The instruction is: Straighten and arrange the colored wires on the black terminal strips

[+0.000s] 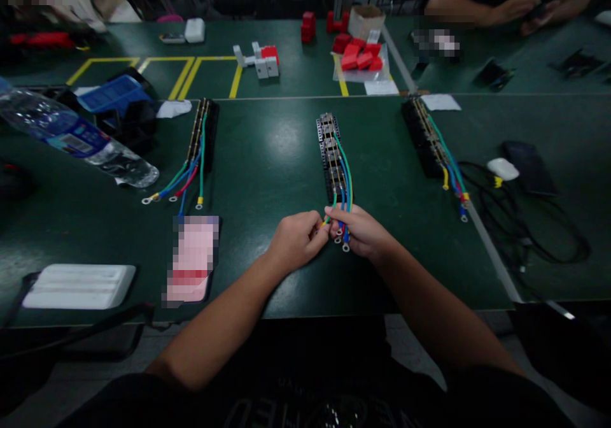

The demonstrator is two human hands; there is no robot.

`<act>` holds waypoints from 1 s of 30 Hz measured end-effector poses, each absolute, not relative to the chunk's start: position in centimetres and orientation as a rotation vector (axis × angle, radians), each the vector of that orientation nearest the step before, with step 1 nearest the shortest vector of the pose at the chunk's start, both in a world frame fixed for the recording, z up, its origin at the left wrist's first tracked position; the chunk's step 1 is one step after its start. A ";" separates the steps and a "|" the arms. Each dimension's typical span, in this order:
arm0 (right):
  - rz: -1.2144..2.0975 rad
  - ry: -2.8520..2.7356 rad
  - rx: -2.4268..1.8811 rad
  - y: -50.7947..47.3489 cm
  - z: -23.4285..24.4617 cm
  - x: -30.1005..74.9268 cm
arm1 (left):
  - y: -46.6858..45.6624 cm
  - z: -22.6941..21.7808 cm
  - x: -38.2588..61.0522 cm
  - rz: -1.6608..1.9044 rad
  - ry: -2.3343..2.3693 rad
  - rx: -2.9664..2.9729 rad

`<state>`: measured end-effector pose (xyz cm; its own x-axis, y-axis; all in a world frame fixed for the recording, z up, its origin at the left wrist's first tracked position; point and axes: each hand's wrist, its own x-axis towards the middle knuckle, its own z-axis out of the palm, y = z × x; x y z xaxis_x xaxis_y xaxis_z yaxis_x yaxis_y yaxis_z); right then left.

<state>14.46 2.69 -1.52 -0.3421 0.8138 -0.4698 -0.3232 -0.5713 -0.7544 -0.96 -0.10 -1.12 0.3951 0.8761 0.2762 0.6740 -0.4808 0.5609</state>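
Observation:
A black terminal block strip (329, 154) lies lengthwise on the table before me, with several coloured wires (350, 183) running from it toward my hands. My left hand (300, 237) pinches the yellow-sleeved end of a green wire just left of the bundle. Wrapped around the wires is my right hand (360, 229), its thumb lying over them. Ring terminals (346, 247) with blue sleeves stick out below its fingers. Similar wired strips lie on both sides: one at the left (203, 135), another at the right (426, 138).
Left are a water bottle (79, 135), blue tray (114, 100), phone (193, 259) and white power bank (79, 286). Red parts (363, 58) in a bag and grey blocks (265, 65) sit farther back. Black cables (515, 224) coil at right. Another person's hands (534, 11) are at back right.

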 end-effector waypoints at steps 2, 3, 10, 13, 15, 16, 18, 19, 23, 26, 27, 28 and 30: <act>1.978 -0.720 -1.117 2.7 -1.6 14.5 | -0.1 -1.1 -1.0 0.762 1.347 2.306; 1.981 -0.721 -1.114 2.7 -1.7 14.5 | -0.1 -1.1 -1.0 0.748 1.352 2.314; 1.976 -0.729 -1.090 2.7 -2.0 14.4 | 0.0 -1.1 -1.1 0.700 1.362 2.357; 1.983 -0.716 -1.108 2.7 -1.9 14.4 | -0.1 -1.1 -1.0 0.744 1.365 2.322; 1.976 -0.716 -1.128 2.7 -1.7 14.4 | -0.2 -1.1 -1.0 0.768 1.361 2.307; 1.972 -0.719 -1.137 2.7 -1.7 14.4 | -0.2 -1.1 -1.0 0.773 1.357 2.305; 1.967 -0.727 -1.141 2.7 -1.7 14.4 | -0.2 -1.1 -1.0 0.765 1.353 2.307; 1.968 -0.729 -1.137 2.7 -1.7 14.5 | -0.2 -1.1 -1.0 0.757 1.354 2.310; 1.973 -0.749 -1.104 2.7 -2.0 14.5 | -0.1 -1.2 -1.0 0.708 1.366 2.347; 1.970 -0.763 -1.085 2.7 -2.1 14.5 | -0.1 -1.2 -1.1 0.691 1.364 2.377; 1.970 -0.761 -1.082 2.7 -2.1 14.4 | -0.1 -1.2 -1.1 0.692 1.362 2.379; 1.971 -0.754 -1.083 2.7 -2.1 14.4 | -0.1 -1.2 -1.1 0.698 1.363 2.376; 1.970 -0.740 -1.095 2.7 -1.9 14.4 | -0.1 -1.2 -1.0 0.723 1.366 2.350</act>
